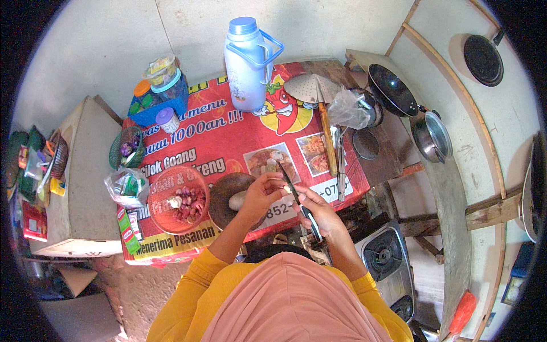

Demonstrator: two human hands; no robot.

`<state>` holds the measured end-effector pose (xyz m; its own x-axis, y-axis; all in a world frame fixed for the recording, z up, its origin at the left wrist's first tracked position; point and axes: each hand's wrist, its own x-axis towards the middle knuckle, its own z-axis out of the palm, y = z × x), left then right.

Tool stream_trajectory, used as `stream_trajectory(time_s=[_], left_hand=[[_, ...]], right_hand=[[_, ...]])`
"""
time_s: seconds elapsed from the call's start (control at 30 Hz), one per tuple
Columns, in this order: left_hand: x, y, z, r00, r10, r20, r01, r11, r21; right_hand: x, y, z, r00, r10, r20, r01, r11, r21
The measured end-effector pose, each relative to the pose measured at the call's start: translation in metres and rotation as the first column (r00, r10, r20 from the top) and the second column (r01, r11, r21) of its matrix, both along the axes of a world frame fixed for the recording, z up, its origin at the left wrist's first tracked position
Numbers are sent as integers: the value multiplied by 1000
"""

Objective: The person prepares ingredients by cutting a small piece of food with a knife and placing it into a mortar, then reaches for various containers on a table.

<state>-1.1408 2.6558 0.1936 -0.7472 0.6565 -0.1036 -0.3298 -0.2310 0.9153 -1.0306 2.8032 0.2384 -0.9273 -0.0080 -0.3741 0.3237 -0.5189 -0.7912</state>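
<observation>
My left hand [265, 192] pinches a small pale piece that looks like a garlic clove [287, 189], over the front edge of the table. In my right hand [319, 208] is a kitchen knife [292, 189] with a dark blade and a black-and-white handle. Its blade points away from me and lies against the clove. Below my left forearm stands a dark stone mortar [219, 190] with a pestle [236, 201] in it, partly hidden by the arm. Left of the mortar, an orange plastic basket [154, 209] holds shallots [195, 203] and garlic [174, 201].
A blue thermos jug [245, 72] stands at the table's back. A wooden-handled spatula [328, 141] and metal tongs [341, 171] lie at right, near a wok [391, 92]. A green basket [115, 147] and plastic bag [127, 188] sit left. A gas stove [384, 273] is low right.
</observation>
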Motion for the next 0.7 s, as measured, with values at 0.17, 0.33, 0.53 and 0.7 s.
stream_trajectory(time_s=[0.17,0.33,0.53,0.7], left_hand=[[1,-1,10,999,16,38,-18,999,39],[3,-1,13,998,28,63,-32,997,65],[1,-1,2,999,36,32,-36,999,-3],[5,3,0,982,48,182,-65,994,92]], right_hand=[[2,-5,0,1000,-29,-8,29,999,-29],[0,-3,-4,1000,-12,-1,12,996,86],[-1,-8,3,999,-2,-45,7,993,120],[-3,-8,2,996,21,-85,-2,975,221]])
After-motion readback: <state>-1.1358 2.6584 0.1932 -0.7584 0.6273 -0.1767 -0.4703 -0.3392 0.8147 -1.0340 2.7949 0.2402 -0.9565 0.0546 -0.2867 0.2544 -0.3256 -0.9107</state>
